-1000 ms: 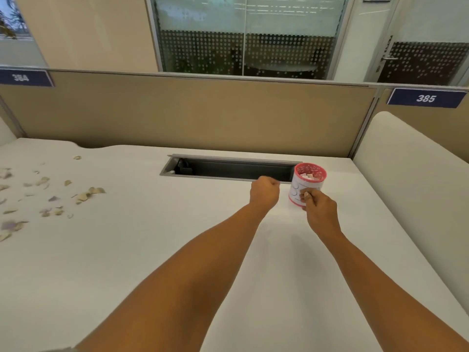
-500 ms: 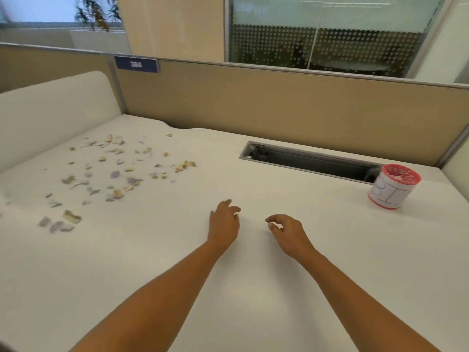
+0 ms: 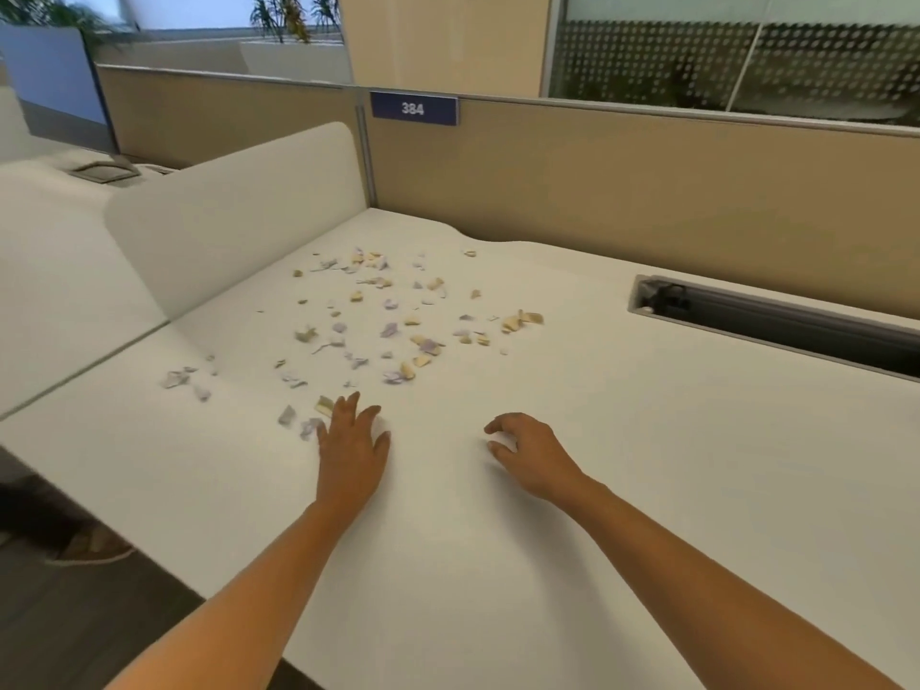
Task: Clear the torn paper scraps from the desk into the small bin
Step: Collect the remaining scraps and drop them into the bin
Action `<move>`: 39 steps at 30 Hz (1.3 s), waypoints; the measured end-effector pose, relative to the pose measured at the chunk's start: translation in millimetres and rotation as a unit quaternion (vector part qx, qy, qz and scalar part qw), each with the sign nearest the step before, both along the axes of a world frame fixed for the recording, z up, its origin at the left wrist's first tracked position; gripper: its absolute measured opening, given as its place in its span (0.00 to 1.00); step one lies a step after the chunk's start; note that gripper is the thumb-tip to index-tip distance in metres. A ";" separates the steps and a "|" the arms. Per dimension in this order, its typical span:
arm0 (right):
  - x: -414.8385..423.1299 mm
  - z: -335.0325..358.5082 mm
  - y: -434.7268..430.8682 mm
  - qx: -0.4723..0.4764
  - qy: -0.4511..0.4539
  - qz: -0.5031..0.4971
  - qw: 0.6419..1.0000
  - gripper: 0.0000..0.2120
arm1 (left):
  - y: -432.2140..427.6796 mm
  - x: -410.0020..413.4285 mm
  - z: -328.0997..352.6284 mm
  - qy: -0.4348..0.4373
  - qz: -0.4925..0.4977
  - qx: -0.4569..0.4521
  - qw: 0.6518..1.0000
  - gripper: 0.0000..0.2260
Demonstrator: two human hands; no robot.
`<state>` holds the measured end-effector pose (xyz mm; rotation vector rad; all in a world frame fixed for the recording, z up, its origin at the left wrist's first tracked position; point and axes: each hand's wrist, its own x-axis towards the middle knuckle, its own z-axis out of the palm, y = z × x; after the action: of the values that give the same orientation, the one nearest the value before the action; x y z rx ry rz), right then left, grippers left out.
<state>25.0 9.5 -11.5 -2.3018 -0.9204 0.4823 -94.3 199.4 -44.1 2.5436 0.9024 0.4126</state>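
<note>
Left hand (image 3: 351, 440): the fingers (image 3: 348, 409) are lying straight and slightly spread, palm down, low over the desk (image 3: 547, 540) and gripping nothing. The fingertips are sitting just beside the nearest pieces: a yellowish scrap (image 3: 324, 404) just left of the tips and two pale purple scraps (image 3: 287, 415) a little further left. Contact with them cannot be confirmed.

Right hand (image 3: 527, 450): the fingers are hanging loosely curled and apart, with nothing between them. No scrap is lying near this hand.

The paper scraps (image 3: 388, 321) are lying scattered ahead and to the left of both hands. The field is running from the left fingertips away towards the beige partition (image 3: 647, 181), and is spreading wider across the desk than deep. Its right-hand edge is stopping well short of the cable trough (image 3: 771, 321).

Finding: the left hand is the nearer one, already at the near edge of the field. The right hand is needing to travel forward and leftward before reaching any piece.

The small bin is not appearing in view, so its bearing from the scraps cannot be stated.
</note>
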 end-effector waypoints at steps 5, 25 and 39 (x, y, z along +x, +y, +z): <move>-26.4 -0.8 67.9 -0.005 -0.005 0.054 0.999 0.16 | 63.9 -36.1 0.8 -0.054 0.040 -0.034 0.997 0.20; -75.1 -0.7 197.2 -0.088 -0.024 0.209 0.974 0.28 | 172.4 -13.9 21.6 0.085 -0.056 -0.116 0.988 0.35; -69.7 -10.0 190.6 -0.056 -0.252 0.315 0.913 0.16 | 178.9 -10.3 17.0 0.048 -0.131 -0.069 0.988 0.17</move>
<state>-44.7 200.0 -21.5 -2.2280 -1.9615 0.1855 -104.6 378.2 -27.1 2.5245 0.5948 0.1448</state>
